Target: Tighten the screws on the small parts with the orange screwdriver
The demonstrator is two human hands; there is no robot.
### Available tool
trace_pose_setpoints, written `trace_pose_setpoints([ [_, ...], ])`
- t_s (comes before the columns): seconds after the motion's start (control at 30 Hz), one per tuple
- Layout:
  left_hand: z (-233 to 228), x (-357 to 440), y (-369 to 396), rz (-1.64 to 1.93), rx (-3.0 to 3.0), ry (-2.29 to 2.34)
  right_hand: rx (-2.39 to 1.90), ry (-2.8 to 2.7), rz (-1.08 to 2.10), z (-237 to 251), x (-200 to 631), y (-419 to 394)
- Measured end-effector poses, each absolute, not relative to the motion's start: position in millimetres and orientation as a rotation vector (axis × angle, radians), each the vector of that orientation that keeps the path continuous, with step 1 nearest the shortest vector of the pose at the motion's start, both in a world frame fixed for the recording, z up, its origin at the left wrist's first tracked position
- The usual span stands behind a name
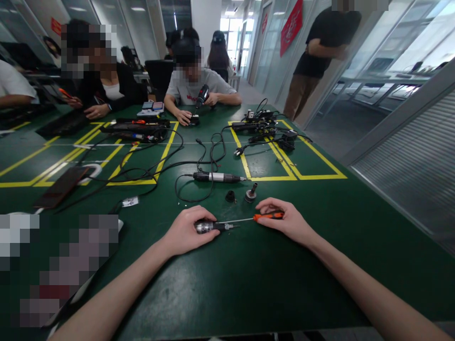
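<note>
Forearms [131, 284] angled inward, left hand [185, 230] clasping tool [206, 227], right hand [291, 223] gripping screwdriver [263, 217]

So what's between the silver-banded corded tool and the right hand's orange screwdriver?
The head view shows two parts between the corded tool and orange screwdriver: a black conical piece and a round metal piece with a stem.

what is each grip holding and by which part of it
Left grip: the black-and-silver tool, around its thicker end. Right grip: the orange-and-black screwdriver, by its handle.
</note>
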State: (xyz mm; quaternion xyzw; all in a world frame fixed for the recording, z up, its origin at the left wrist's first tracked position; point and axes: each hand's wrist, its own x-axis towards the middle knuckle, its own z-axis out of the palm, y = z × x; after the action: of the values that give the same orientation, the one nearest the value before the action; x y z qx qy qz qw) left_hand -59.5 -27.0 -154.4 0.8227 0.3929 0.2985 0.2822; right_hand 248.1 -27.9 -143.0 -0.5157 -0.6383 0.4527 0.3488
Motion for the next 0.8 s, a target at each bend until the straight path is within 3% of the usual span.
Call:
trace_pose_setpoints([
  [0.27,-151.4,-60.1,-27.8,0.800,2.204,1.056,-1.339,-1.606,1.338,-146.8,245.9,-28.9],
  [0.8,-151.7,-59.8,-27.3,0.799,2.198,1.047,-1.370,-1.704,1.221,-148.5,246.4,-27.9],
])
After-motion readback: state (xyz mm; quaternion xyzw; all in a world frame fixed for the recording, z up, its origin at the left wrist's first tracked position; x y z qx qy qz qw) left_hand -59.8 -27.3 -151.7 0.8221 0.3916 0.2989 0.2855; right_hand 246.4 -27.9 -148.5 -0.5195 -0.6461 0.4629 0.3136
